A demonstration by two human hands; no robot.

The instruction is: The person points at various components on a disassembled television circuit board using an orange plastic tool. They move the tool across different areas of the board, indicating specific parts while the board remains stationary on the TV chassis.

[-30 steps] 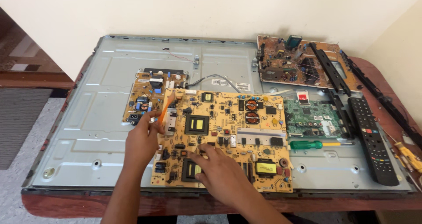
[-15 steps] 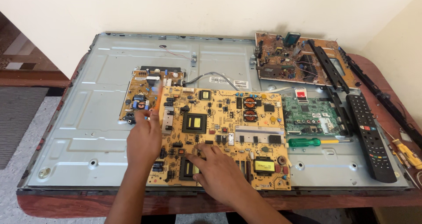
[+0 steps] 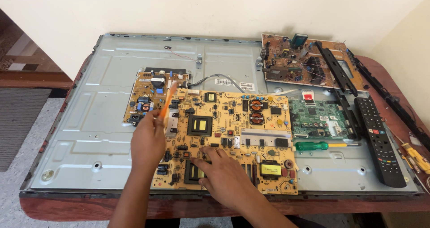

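Note:
A large yellow circuit board (image 3: 233,134) lies on the grey metal back panel (image 3: 89,120) of a flat screen. My left hand (image 3: 148,140) grips a thin orange stick-like tool (image 3: 168,100), its tip pointing up over the board's left edge. My right hand (image 3: 221,172) rests flat on the lower middle of the yellow board, fingers spread over its components. A smaller yellow board (image 3: 150,100) sits partly under the big one at upper left.
A green circuit board (image 3: 318,118) lies right of the yellow one, with a green-handled screwdriver (image 3: 318,145) below it. A black remote (image 3: 378,138) sits further right. A brown board (image 3: 304,60) and black bars (image 3: 333,67) lie at the back right. The table edge (image 3: 224,205) is reddish wood.
My left hand has shifted slightly with the orange tool along the board's left side. My right hand stays pressed on the lower part of the board.

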